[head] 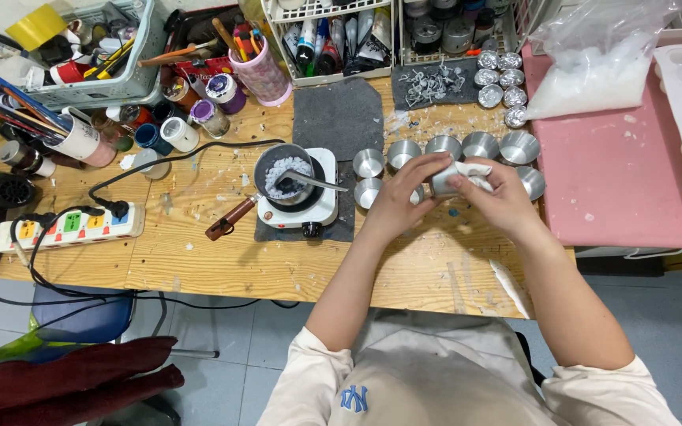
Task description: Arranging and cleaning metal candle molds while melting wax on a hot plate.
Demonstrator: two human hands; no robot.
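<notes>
— Head view: what do the hands hold?
— At frame centre, the left hand (402,197) grips a small metal cup (441,183); the right hand (503,197) presses a white cloth (467,170) on it, above the wooden surface (294,264).
— Nearby?
— Empty metal cups (479,145) just behind; a wax pot (284,173) left of centre.

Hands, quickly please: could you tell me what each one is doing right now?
Left hand: closed around a small metal cup, holding it above the wooden table.
Right hand: pressing a white cloth to the same cup.
</notes>
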